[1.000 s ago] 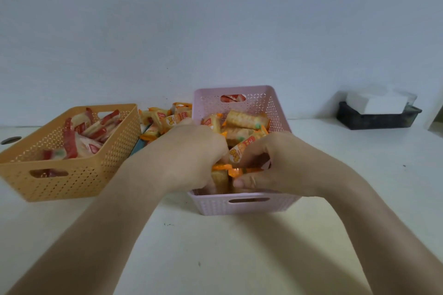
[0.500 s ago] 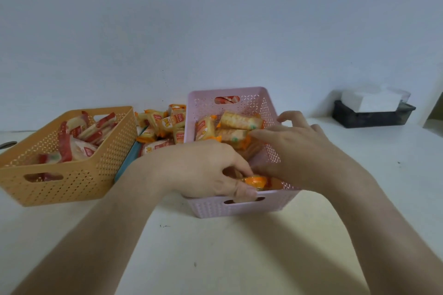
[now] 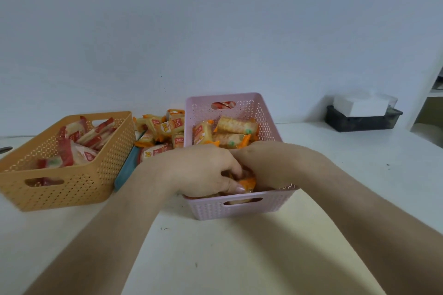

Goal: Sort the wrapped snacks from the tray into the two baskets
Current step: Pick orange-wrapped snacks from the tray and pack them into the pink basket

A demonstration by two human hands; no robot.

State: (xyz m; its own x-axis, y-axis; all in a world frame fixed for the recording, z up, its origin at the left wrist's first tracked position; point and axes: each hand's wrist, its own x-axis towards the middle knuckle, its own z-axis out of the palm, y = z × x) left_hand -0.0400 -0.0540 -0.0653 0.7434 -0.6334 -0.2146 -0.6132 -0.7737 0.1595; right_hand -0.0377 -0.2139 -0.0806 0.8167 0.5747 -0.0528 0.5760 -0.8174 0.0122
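A pink basket [image 3: 242,208] stands in the middle and holds several orange-wrapped snacks [image 3: 236,126]. Both hands reach into its near end. My left hand [image 3: 203,170] curls its fingers and thumb round an orange-wrapped snack [image 3: 248,184] there. My right hand [image 3: 271,165] is curled down over the same spot, with its fingertips hidden among the snacks. An orange basket [image 3: 72,189] on the left holds several red-wrapped snacks [image 3: 79,141]. Between the baskets lies a blue tray [image 3: 124,172] piled with orange-wrapped snacks [image 3: 160,132].
A dark box [image 3: 362,120] with white tissue on it stands at the back right by the wall. The white table [image 3: 239,258] stretches in front of the baskets. A dark object [image 3: 6,149] pokes in at the far left edge.
My right hand has dropped from the pink basket's right rim into its near end, next to my left hand. The left hand keeps its hold on the orange-wrapped snack.
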